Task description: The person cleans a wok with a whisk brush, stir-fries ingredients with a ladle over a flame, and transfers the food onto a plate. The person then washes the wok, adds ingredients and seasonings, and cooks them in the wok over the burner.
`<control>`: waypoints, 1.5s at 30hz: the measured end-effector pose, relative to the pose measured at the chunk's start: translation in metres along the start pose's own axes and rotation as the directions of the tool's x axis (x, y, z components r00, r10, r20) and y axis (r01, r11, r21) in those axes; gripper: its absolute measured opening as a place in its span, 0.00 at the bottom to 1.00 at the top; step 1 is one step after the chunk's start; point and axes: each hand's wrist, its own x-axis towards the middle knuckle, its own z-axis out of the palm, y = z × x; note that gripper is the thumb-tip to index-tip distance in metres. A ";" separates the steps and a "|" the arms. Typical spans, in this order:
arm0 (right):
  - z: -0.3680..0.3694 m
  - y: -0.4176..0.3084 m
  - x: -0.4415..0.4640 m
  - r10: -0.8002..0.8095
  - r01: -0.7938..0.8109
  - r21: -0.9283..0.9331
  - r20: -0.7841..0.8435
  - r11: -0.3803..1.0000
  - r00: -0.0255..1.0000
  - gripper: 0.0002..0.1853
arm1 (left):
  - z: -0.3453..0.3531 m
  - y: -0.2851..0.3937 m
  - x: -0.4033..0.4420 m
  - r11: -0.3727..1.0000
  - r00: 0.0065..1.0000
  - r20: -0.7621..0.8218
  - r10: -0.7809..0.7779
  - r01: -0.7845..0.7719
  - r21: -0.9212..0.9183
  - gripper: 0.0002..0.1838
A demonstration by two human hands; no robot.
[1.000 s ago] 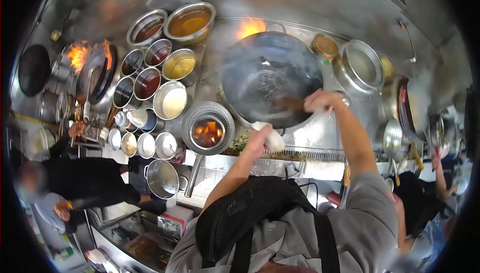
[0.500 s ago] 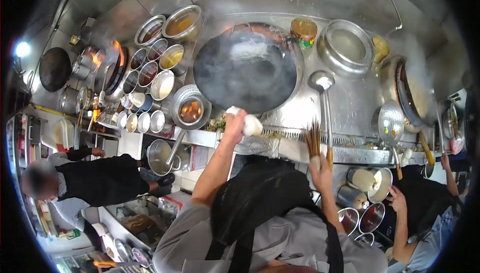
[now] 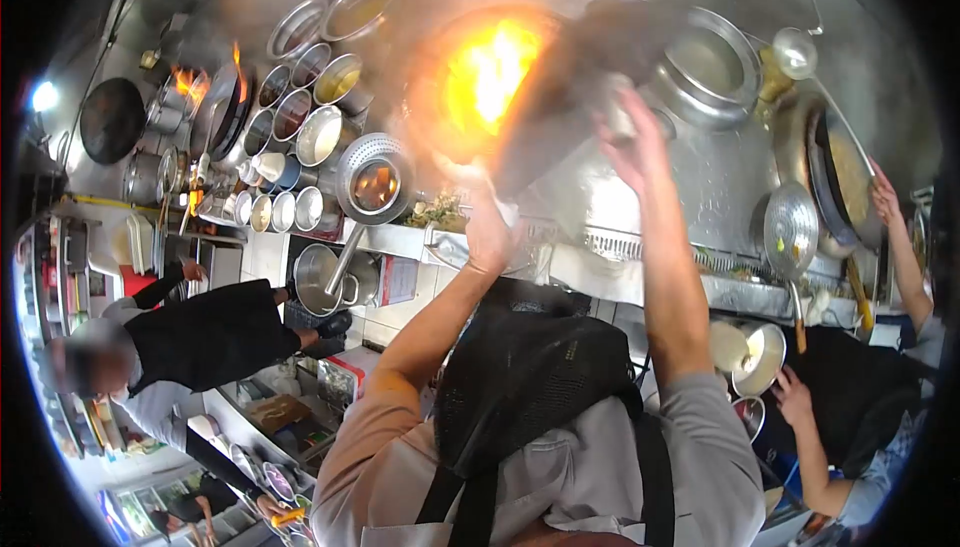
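Note:
My left hand (image 3: pixel 487 232) is closed on a white cloth (image 3: pixel 508 213) at the near-left edge of the wok. Tilted up and blurred, the dark wok (image 3: pixel 585 77) leans to the right of the burner. A large orange flame (image 3: pixel 492 72) burns on its left. My right hand (image 3: pixel 638 150) is raised over the wok's right side, fingers around a pale, blurred object (image 3: pixel 616 109) that I cannot make out clearly.
Left of the stove stand sauce pots (image 3: pixel 320 135) and a strainer (image 3: pixel 375 179) over a pot. A large metal pot (image 3: pixel 708 67) is at the back right, near a perforated skimmer (image 3: pixel 790 230). One co-worker (image 3: pixel 215 337) is at left; another's hand (image 3: pixel 884 197) holds a ladle (image 3: pixel 797 54).
The wok has gone from flat to tilted toward the right, and a big flame now shows beside it. My right hand has moved from the counter's front edge up over the wok.

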 end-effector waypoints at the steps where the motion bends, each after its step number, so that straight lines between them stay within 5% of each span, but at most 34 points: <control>1: -0.031 0.001 -0.003 0.010 -0.024 0.104 0.134 0.994 0.991 0.14 | -0.006 -0.004 0.005 0.998 0.996 0.063 0.062 -0.063 0.017 0.52; 2: -0.057 0.000 0.000 0.009 -0.065 0.203 0.266 0.977 0.964 0.13 | -0.011 -0.007 0.011 0.992 0.985 0.125 0.120 -0.125 0.030 0.55; 4: -0.053 0.001 -0.004 -0.016 -0.033 0.184 0.255 0.982 0.967 0.12 | -0.017 -0.013 0.017 0.989 0.981 0.146 0.129 -0.138 0.055 0.49; 6: -0.011 0.035 -0.014 -0.115 0.115 0.002 0.056 0.993 0.992 0.10 | -0.013 -0.024 0.026 0.989 0.981 0.122 0.149 -0.150 -0.006 0.46; 7: -0.008 0.054 -0.013 -0.069 0.144 -0.295 0.249 0.945 0.966 0.15 | -0.008 -0.037 0.028 0.982 0.982 0.059 0.178 -0.174 -0.071 0.45; 8: 0.003 0.088 -0.020 -0.189 0.359 -0.576 0.334 0.734 0.923 0.26 | -0.010 -0.043 0.030 0.978 0.983 0.015 0.185 -0.182 -0.103 0.44; 10: -0.020 0.127 -0.029 0.015 0.565 -0.782 0.589 0.262 0.808 0.35 | -0.005 -0.068 0.041 0.959 0.987 -0.090 0.130 -0.149 -0.240 0.34; 12: -0.090 0.141 0.027 0.186 0.487 -0.839 0.452 -0.245 0.872 0.39 | -0.003 -0.105 0.051 0.940 0.998 -0.055 0.019 -0.037 -0.340 0.30; 14: -0.095 0.099 0.105 0.032 0.134 -0.818 0.140 -0.560 0.990 0.40 | 0.003 -0.130 0.052 0.915 0.989 -0.021 -0.145 0.127 -0.382 0.37; 16: -0.059 0.044 0.135 -0.050 0.113 -0.811 0.172 -0.575 0.984 0.38 | 0.008 -0.143 0.062 0.852 0.974 0.043 -0.223 0.216 -0.478 0.37; 18: -0.044 0.036 0.140 -0.290 0.076 -0.834 0.274 -0.546 0.917 0.37 | 0.018 -0.149 0.074 0.619 0.907 0.165 -0.388 0.389 -0.682 0.28; 21: -0.017 0.040 0.031 -0.465 0.278 -0.888 0.433 -0.365 0.772 0.36 | 0.010 -0.161 0.086 0.408 0.835 0.387 -0.392 0.534 -0.740 0.19; 22: -0.031 0.055 -0.007 -0.490 0.224 -0.896 0.403 -0.383 0.773 0.38 | -0.003 -0.149 0.087 0.322 0.807 0.437 -0.398 0.569 -0.757 0.16; 23: -0.057 0.076 -0.038 -0.544 0.262 -0.842 0.512 -0.472 0.664 0.40 | -0.011 -0.142 0.089 0.235 0.777 0.486 -0.400 0.600 -0.765 0.14; 25: -0.118 0.126 -0.109 -0.536 0.091 -0.938 0.269 -0.335 0.800 0.43 | -0.019 -0.147 0.097 0.043 0.636 0.662 -0.395 0.733 -0.679 0.14; 26: -0.154 0.144 -0.134 -0.385 -0.141 -0.915 0.016 -0.377 0.923 0.44 | -0.021 -0.148 0.101 -0.046 0.560 0.741 -0.370 0.786 -0.617 0.14; 28: -0.190 0.155 -0.167 -0.282 -0.257 -0.922 -0.174 -0.290 0.944 0.44 | -0.012 -0.155 0.098 0.102 0.612 0.694 -0.379 0.773 -0.626 0.17; 31: -0.219 0.161 -0.170 -0.509 -0.114 -0.949 0.055 -0.294 0.859 0.44 | -0.002 -0.161 0.091 0.334 0.694 0.631 -0.347 0.720 -0.608 0.21; 34: -0.231 0.147 -0.150 -0.330 -0.061 -0.957 0.038 -0.282 0.943 0.43 | -0.025 -0.118 0.062 0.628 0.847 0.404 -0.346 0.529 -0.571 0.26; 37: -0.169 0.118 -0.106 -0.387 0.187 -0.973 0.120 0.138 0.914 0.38 | 0.026 -0.159 0.008 0.886 0.988 0.065 -0.139 0.154 -0.437 0.35; 40: -0.065 0.090 -0.037 -0.419 0.378 -0.756 0.151 0.534 0.895 0.34 | 0.034 -0.148 -0.030 0.956 0.974 0.143 -0.175 0.202 -0.210 0.39; 42: 0.016 0.094 -0.002 -0.567 0.552 -0.769 0.309 0.323 0.763 0.37 | 0.056 -0.169 -0.036 0.997 0.946 0.319 0.059 -0.069 0.020 0.44; 44: -0.004 0.150 0.021 -0.437 0.761 -0.636 0.653 0.125 0.618 0.34 | 0.084 -0.180 -0.043 0.985 0.930 0.342 0.131 -0.160 0.057 0.47; 45: -0.011 0.150 0.009 -0.220 0.738 -0.673 0.728 -0.046 0.650 0.37 | 0.091 -0.176 -0.040 0.995 0.962 0.258 0.093 -0.086 -0.041 0.48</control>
